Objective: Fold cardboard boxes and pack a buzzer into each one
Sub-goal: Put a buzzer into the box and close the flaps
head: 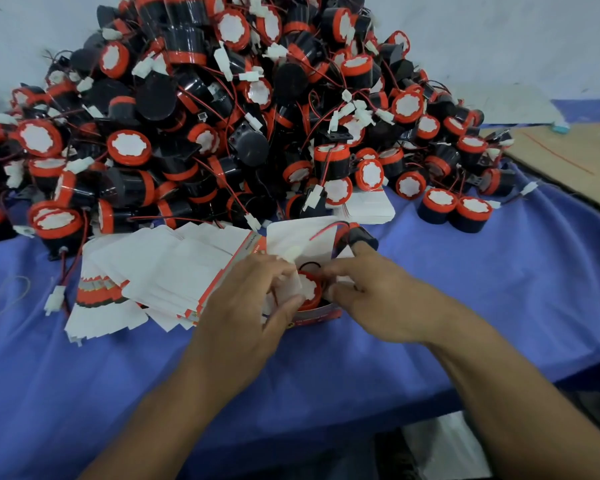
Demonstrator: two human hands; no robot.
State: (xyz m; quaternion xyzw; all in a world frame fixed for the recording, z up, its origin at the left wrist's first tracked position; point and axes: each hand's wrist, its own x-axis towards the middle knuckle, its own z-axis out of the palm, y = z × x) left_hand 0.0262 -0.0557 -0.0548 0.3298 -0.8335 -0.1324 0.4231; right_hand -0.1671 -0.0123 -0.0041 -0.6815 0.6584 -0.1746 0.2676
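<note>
Surface: a table draped in blue cloth is seen, set against a pale wall.
Stock: a tall pile of buzzers, black with red caps and tangled red wires, is heaped at the back of the cloth.
Blanks: flat box blanks are fanned out in front of the pile, just left of the hands; a smaller stack is partly buried under the pile's front edge.
Box: an opened box is held upright on the cloth between both hands, its white rear flap raised.
Buzzer: one buzzer is seated inside the box, red cap and white face upward, ringed by the fingertips of both hands.
Left hand: the left hand is curled round the box's left side, a white flap pinched between fingers and thumb.
Right hand: the right hand is curled at the box's right edge, fingers bent over the rim just beside the buzzer; the exact grip is blurred.
Right side: a cardboard sheet is laid on the far right of the table.
</note>
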